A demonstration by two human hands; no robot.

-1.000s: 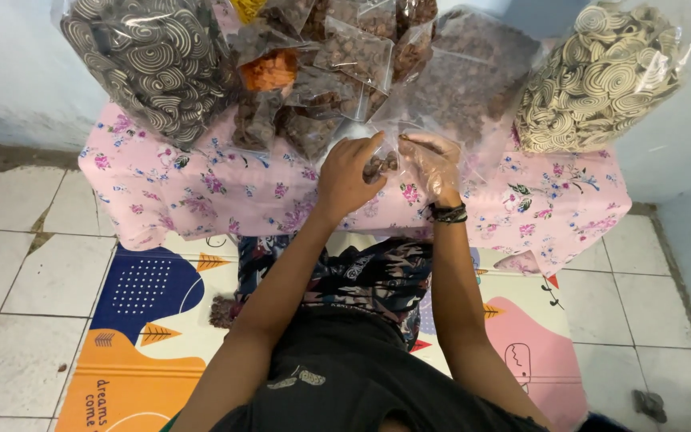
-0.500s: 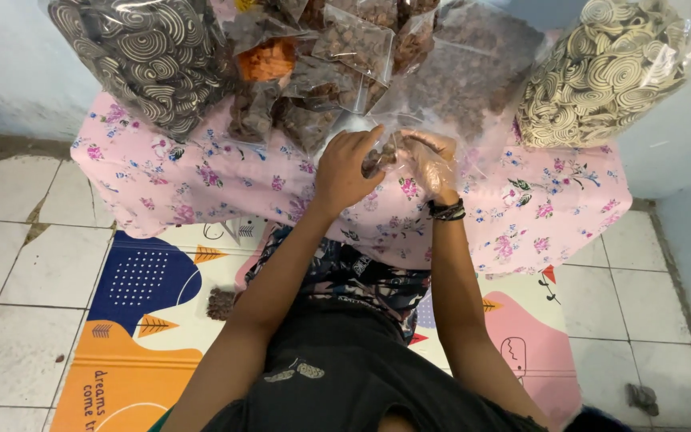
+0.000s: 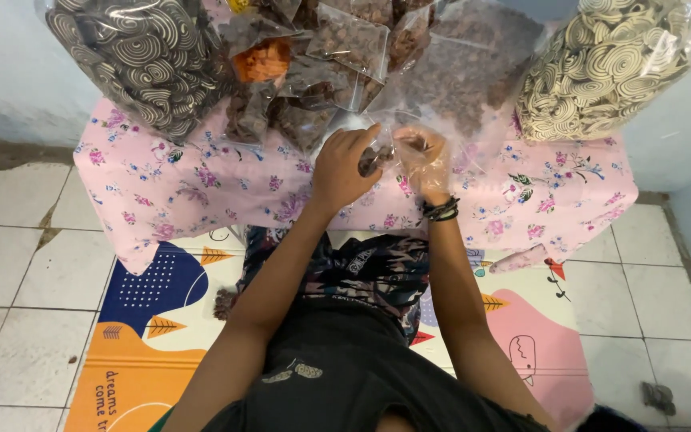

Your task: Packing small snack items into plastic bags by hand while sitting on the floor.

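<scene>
Both hands work a small clear bag of brown snack pieces over the pink floral tablecloth.

The left hand [image 3: 344, 170] is curled shut on the small clear bag [image 3: 377, 158], fingers pinching its edge. The right hand [image 3: 424, 162], covered by a thin plastic glove, is partly closed with its fingertips at the bag mouth; contents of its grip cannot be told. Compared with half a second ago, both hands sit slightly higher on the pink floral tablecloth [image 3: 201, 188], closer to the large clear bag of brown pieces [image 3: 465, 68].
</scene>
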